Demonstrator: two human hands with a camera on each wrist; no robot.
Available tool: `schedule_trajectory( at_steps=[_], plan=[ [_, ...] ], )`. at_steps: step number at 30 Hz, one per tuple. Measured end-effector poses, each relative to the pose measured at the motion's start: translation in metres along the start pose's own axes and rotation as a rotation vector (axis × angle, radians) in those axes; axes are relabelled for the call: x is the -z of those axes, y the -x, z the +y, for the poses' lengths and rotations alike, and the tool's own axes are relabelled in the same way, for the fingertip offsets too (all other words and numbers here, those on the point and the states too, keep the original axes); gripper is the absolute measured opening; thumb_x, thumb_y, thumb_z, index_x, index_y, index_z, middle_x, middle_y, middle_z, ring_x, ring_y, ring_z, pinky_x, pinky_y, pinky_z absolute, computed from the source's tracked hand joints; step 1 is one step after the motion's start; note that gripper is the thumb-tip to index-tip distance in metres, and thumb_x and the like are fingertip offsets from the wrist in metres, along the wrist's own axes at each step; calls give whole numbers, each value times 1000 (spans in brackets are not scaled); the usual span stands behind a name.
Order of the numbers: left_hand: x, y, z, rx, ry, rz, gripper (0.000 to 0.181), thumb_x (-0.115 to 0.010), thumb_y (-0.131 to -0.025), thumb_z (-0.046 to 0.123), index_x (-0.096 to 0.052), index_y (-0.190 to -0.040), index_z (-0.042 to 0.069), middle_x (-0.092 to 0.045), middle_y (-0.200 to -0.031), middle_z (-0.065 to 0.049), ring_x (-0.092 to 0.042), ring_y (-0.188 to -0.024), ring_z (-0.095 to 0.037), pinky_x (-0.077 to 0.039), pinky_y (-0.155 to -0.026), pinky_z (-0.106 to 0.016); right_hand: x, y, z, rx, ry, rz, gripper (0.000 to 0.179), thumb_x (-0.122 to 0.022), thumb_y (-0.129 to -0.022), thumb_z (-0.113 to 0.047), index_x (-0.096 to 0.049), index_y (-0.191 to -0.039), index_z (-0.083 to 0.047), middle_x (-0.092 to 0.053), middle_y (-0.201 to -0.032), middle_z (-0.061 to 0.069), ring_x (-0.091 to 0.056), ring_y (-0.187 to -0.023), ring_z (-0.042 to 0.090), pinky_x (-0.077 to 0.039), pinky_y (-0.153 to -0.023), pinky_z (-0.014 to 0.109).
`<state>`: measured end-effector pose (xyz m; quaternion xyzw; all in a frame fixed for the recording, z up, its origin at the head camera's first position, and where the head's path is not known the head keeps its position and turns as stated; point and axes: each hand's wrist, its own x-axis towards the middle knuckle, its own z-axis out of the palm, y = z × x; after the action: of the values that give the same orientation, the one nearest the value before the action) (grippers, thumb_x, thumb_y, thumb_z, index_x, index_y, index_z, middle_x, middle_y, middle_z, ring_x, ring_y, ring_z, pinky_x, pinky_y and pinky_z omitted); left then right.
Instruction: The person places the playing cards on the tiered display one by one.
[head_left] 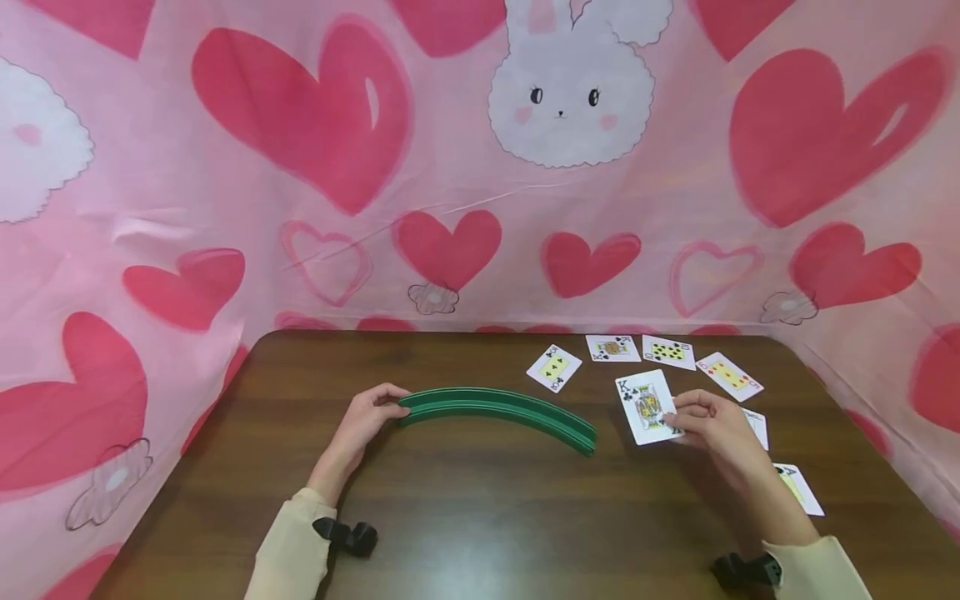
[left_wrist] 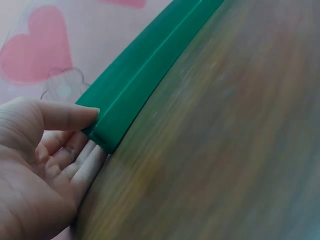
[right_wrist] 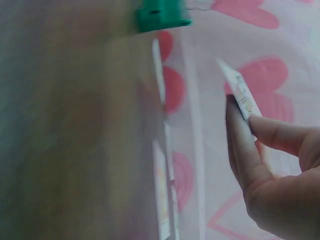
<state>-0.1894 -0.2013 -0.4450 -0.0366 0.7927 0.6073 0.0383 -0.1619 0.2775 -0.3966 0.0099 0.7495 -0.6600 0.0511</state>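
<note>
My left hand (head_left: 369, 417) pinches the left end of a long, curved green card holder (head_left: 495, 403), its thumb on the upper face in the left wrist view. Grooves run along the holder, and no card stands in it. Whether its whole length touches the table cannot be told. My right hand (head_left: 712, 429) pinches a king of clubs (head_left: 647, 407) by its right edge between thumb and fingers. That card is raised above the table, tilted, face towards the head camera. In the right wrist view the card (right_wrist: 242, 92) appears nearly edge-on.
On the brown wooden table (head_left: 480, 517), several face-up cards form an arc: a black-suited card (head_left: 554, 368), a king (head_left: 613, 347), a black ten (head_left: 668, 352), a diamond card (head_left: 729, 376), a partly hidden card (head_left: 757, 427) and an ace (head_left: 799, 488). A pink heart-patterned cloth (head_left: 465, 183) hangs behind.
</note>
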Motion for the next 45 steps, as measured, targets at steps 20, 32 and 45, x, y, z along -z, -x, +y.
schedule_trajectory(
  at_steps=[20, 32, 45],
  plan=[
    [-17, 4, -2, -48, 52, -3, 15, -64, -78, 13, -66, -93, 13, -64, -92, -3, -56, -86, -19, -39, -83, -35, -55, -25, -61, 201, -449, -54, 7, -57, -83, -1, -62, -89, -2, -63, -93, 5, -62, -79, 18, -51, -67, 28],
    [-20, 5, -3, -18, 56, 47, 15, -65, -77, 14, -68, -91, 13, -65, -90, -3, -57, -83, -20, -40, -81, -34, -78, -29, -86, 304, -686, -97, 15, -54, -81, 9, -57, -91, -1, -66, -84, 10, -63, -73, 20, -51, -61, 28],
    [-20, 6, -2, 18, 41, 55, 18, -68, -75, 16, -69, -93, 13, -65, -91, -3, -59, -80, -18, -40, -81, -35, -99, -33, -110, 358, -862, -111, 15, -54, -80, 11, -66, -88, 6, -60, -91, 17, -62, -73, 25, -52, -66, 32]
  ],
)
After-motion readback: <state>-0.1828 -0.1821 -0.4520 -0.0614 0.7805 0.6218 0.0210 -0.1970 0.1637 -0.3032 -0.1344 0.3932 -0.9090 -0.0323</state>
